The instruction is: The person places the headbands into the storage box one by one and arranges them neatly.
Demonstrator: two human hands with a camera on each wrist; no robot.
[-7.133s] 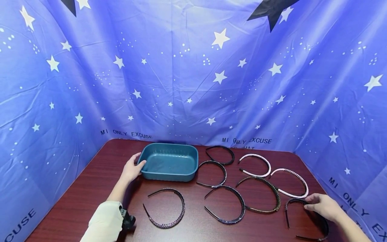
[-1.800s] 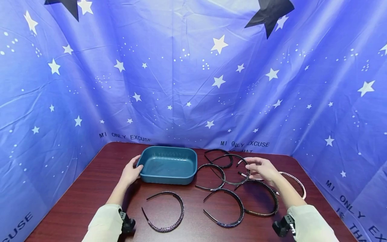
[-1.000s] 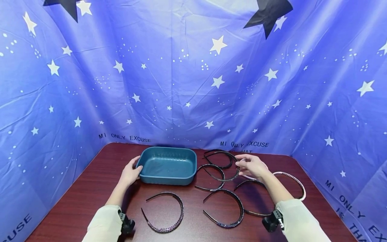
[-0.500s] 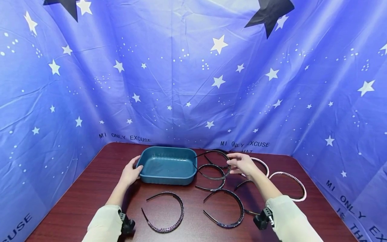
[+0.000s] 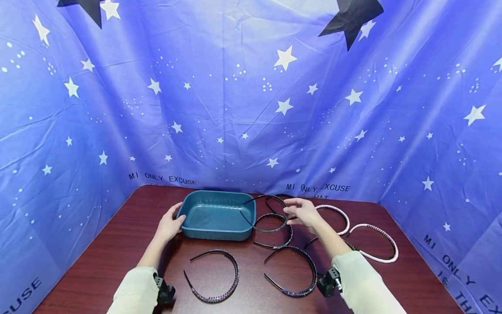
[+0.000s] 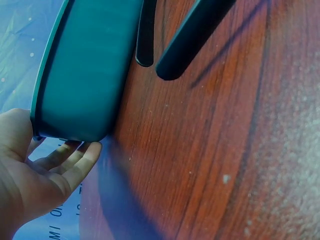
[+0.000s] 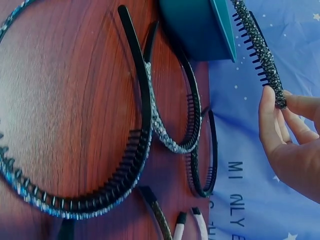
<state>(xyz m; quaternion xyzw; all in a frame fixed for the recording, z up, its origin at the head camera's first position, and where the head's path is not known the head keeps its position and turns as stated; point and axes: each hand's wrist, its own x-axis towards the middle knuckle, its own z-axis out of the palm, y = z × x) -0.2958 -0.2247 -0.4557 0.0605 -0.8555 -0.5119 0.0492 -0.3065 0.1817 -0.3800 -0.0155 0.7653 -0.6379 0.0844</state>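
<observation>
At the back left of the table, my left hand point(image 5: 170, 223) grips the left end of a teal plastic basin point(image 5: 219, 233), thumb over the rim and fingers against the outer wall. My right hand point(image 5: 303, 213) pinches a black toothed headband point(image 7: 262, 55) covered in dark glitter, between thumb and fingers at the middle of its arc. The headband is in the air, its two tips over the basin's right side. Below it lies a silver-glitter headband point(image 7: 160, 132), with a plain black one point(image 7: 205, 190) behind. Nothing lies inside the basin.
A purple-glitter headband point(image 5: 237, 274) lies front left, a blue-glitter one point(image 5: 315, 274) front centre. Two pink headbands point(image 5: 347, 222) lie to the right. The right arm mostly hides a gold-and-black headband point(image 7: 160, 217). A starry blue cloth point(image 5: 235, 109) surrounds the table.
My right hand has lifted the black headband from the table's right front and carried it left, over the other headbands, to the basin. My left hand stays on the basin.
</observation>
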